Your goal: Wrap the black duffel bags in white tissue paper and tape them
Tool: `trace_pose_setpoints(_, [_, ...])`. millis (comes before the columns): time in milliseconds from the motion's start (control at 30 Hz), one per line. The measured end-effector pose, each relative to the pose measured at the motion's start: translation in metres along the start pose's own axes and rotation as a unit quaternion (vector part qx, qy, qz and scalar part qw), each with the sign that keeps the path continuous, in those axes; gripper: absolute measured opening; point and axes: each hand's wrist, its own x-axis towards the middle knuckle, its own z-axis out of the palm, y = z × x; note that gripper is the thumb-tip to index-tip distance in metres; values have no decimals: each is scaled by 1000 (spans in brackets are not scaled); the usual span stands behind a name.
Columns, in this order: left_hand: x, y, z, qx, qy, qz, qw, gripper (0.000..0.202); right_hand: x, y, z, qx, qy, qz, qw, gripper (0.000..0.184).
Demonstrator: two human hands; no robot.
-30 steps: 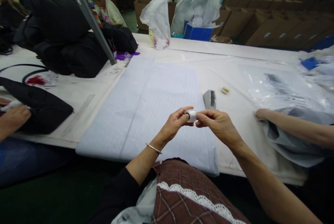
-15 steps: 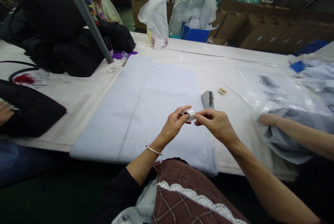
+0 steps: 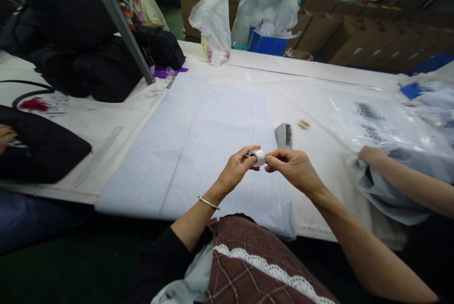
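Between the thumb and fingers of my left hand (image 3: pixel 238 166) is a small white roll (image 3: pixel 260 158) with a dark core and a patterned outer face. My right hand (image 3: pixel 294 166) pinches at the roll's right edge; the fingertips hide exactly what part they grip. Both hands are above a large pale blue sheet (image 3: pixel 202 148) spread over the white table. Just beyond my right hand stands a grey wedge-shaped device (image 3: pixel 284 135) with a dark slot, possibly a dispenser. A small tan and white piece (image 3: pixel 304 124) lies to its right.
Black bags (image 3: pixel 102 67) are piled left, beside a slanted grey post (image 3: pixel 124 30). On the right, a co-worker's hand (image 3: pixel 372 155) rests on grey fabric (image 3: pixel 400 176) near clear plastic. Another person's hand (image 3: pixel 5 137) touches a black bag at far left. Cardboard boxes (image 3: pixel 333 37) line the back.
My hands stay in nearly the same place, with the roll turned slightly so more of its patterned face shows. The co-worker's hand at right has shifted slightly on the fabric.
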Motion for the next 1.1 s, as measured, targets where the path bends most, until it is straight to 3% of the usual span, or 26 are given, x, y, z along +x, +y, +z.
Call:
trace_pose_setpoints(100, [2, -4, 0, -28, -7, -21, 999, 51, 2, 1, -6, -9, -46, -11, 999, 25])
trace_pose_setpoints(267, [3, -5, 1, 0, -10, -39, 999, 50, 7, -3, -15, -133, -56, -105, 984, 19])
trace_pose_setpoints(367, [4, -6, 2, 29, -3, -25, 999, 48, 10, -4, -16, -159, -65, -111, 979, 19])
trace_pose_setpoints(600, [5, -11, 6, 57, 35, 4, 998, 43, 11, 8, -4, -113, 2, -85, 990, 16])
trace_pose_setpoints(1100, [3, -11, 11, 94, 90, 20, 991, 41, 13, 11, 14, -164, 71, -120, 977, 17])
